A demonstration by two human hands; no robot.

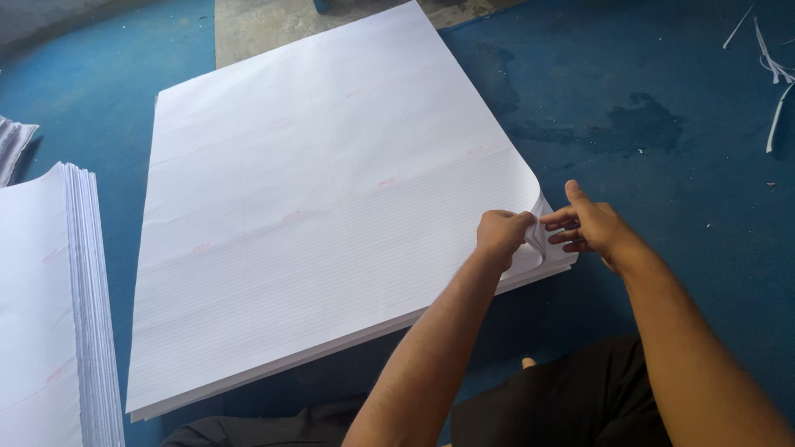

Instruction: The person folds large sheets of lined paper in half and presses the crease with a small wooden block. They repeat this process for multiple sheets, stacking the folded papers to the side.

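Where the frame ends at the bottom, dark trousers [571, 397] are seen, and both bare forearms are stretched forward from there over a blue floor covering [679, 165]. A little farther out, the near right corner of a large stack of white ruled sheets [331, 207] is worked by both hands. The left hand [502, 234] is curled into a loose fist, and the lifted corner [537, 236] of the uppermost sheets is pinched between its thumb and fingers. The right hand [590, 228] is held just beside it, with the fingertips laid against the curled edge and the thumb raised; whether paper is gripped by it cannot be told. The stack is laid flat on the blue covering, turned at an angle, and is spread across the middle of the view. At the left edge, a second pile of white sheets [50, 331] is set apart from the first. Farther off, bare grey concrete [273, 25] is exposed beyond the stack, and thin white paper strips [774, 70] are scattered at the far right.
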